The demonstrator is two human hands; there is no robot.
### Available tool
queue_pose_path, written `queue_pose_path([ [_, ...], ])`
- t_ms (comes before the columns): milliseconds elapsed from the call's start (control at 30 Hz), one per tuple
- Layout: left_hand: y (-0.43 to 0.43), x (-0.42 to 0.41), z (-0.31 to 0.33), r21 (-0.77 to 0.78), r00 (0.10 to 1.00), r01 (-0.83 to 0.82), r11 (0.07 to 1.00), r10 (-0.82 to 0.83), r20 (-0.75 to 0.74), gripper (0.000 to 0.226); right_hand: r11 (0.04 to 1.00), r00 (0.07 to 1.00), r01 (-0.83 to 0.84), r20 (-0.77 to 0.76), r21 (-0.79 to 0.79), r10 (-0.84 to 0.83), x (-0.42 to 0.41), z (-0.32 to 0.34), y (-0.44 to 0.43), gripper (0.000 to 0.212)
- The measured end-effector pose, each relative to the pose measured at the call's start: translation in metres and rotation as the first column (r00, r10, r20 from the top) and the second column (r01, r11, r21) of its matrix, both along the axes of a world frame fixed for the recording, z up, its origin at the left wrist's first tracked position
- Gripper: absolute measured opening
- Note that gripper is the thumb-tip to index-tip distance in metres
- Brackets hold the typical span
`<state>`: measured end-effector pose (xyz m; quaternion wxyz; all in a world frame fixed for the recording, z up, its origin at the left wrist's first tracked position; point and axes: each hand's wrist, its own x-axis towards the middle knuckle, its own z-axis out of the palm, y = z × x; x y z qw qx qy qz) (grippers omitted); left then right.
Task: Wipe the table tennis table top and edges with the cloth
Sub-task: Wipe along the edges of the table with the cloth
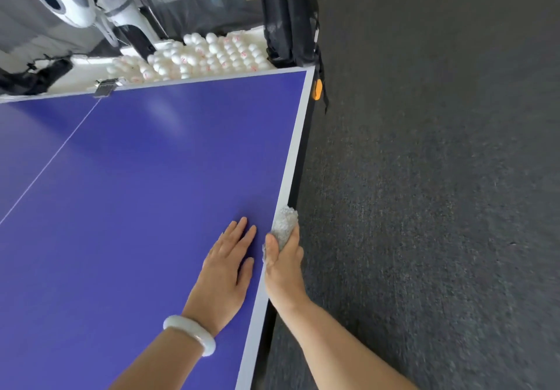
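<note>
Head view: two hands, right hand [283, 265] gripping one cloth [284, 226].

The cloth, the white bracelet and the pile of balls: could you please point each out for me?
cloth [284, 223], head view, its bunched upper end.
white bracelet [189, 332], head view, its upper curve.
pile of balls [209, 56], head view, middle of the heap.

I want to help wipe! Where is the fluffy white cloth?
In the head view, the fluffy white cloth is gripped in the right hand against the right edge of the blue table tennis table, beside the left hand lying flat on top.
</note>
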<state>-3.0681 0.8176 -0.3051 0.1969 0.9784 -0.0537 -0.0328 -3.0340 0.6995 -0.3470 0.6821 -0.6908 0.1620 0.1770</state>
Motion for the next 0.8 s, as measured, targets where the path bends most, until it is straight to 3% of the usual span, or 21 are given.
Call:
queue_pose_path([
  [200, 0.016, -0.081, -0.004, 0.272, 0.999, 0.031, 0.962, -0.027, -0.019, 0.056, 1.000, 1.000, 0.003, -0.006, 0.011, -0.003, -0.008, 0.007, 0.003, 0.065],
  [333, 0.013, -0.080, -0.009, 0.314, 1.000, -0.009, 0.950, 0.014, -0.013, 0.057, 0.996, 0.996, 0.071, 0.059, -0.060, -0.068, -0.049, 0.010, 0.014, 0.062],
  [467, 0.017, -0.082, -0.008, 0.262, 1.000, 0.008, 0.965, -0.003, -0.019, 0.056, 0.999, 0.989, 0.032, 0.145, 0.039, -0.037, -0.155, 0.020, 0.021, 0.069],
  [600, 0.018, -0.082, -0.007, 0.218, 1.000, 0.012, 0.976, -0.009, -0.017, 0.055, 0.984, 0.994, -0.087, -0.049, 0.158, 0.096, -0.084, 0.019, -0.003, 0.071],
  [700, 0.019, -0.082, -0.006, 0.203, 1.000, 0.001, 0.979, 0.002, -0.014, 0.054, 0.922, 0.969, 0.075, -0.246, 0.380, 0.023, -0.010, 0.033, -0.023, 0.059],
  [733, 0.018, -0.082, -0.007, 0.200, 1.000, -0.002, 0.980, 0.005, -0.012, 0.054, 0.883, 0.967, 0.125, -0.254, 0.453, -0.007, -0.008, 0.034, -0.023, 0.054],
  [800, 0.017, -0.083, -0.008, 0.199, 1.000, -0.007, 0.980, 0.009, -0.011, 0.054, 0.901, 0.986, 0.086, -0.168, 0.425, -0.015, -0.036, 0.028, -0.015, 0.050],
])
